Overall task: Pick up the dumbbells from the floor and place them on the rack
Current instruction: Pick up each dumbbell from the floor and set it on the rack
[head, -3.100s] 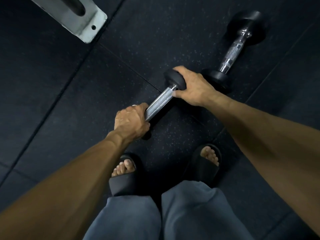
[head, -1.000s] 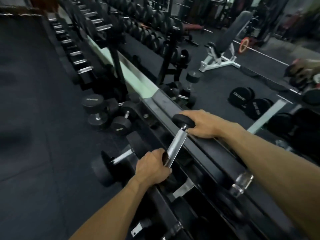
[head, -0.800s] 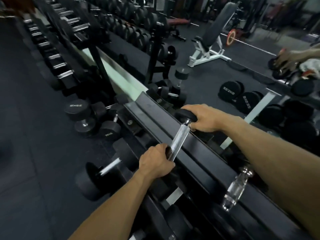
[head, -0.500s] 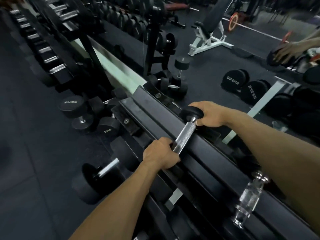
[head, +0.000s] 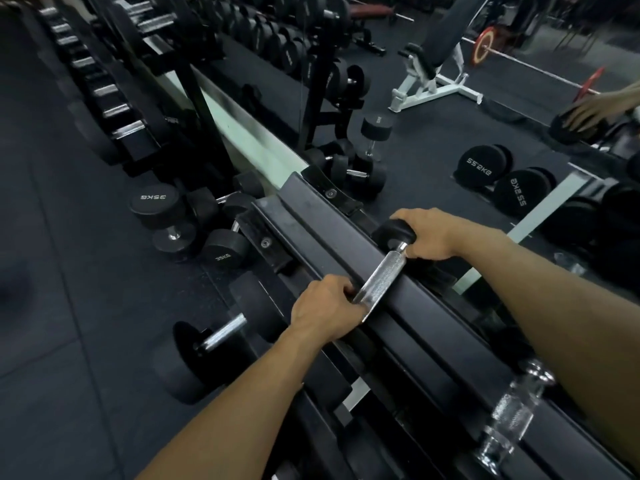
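Dumbbell (head: 382, 271): laid crosswise over the rack's (head: 346, 233) top rails, bar spanning both, far head past the back rail; seated or a hair above, can't tell.
L hand (head: 325, 311): your fingers curled round the near end of the bar; near head hidden under it.
R hand (head: 431, 233): cupped over the far head, fingers wrapped on its edge.
Why 2 hands: one per end keeps the bar level and square to the rails, prob so both heads drop outside them together.
Bar: knurled chrome, bright, grippy under your palm.
Heads: matte black rubber, round, small vs neighbours.
Rails: flat black metal, sloped, dusty, smooth.
Neighbour (head: 509, 415): another chrome bar already across the rails to your right, same way, so match it.
Floor pair (head: 187, 226): 35KG rubber ones beside the rack's end, upright and leaning.
Floor (head: 52, 237): dark rubber tiles.
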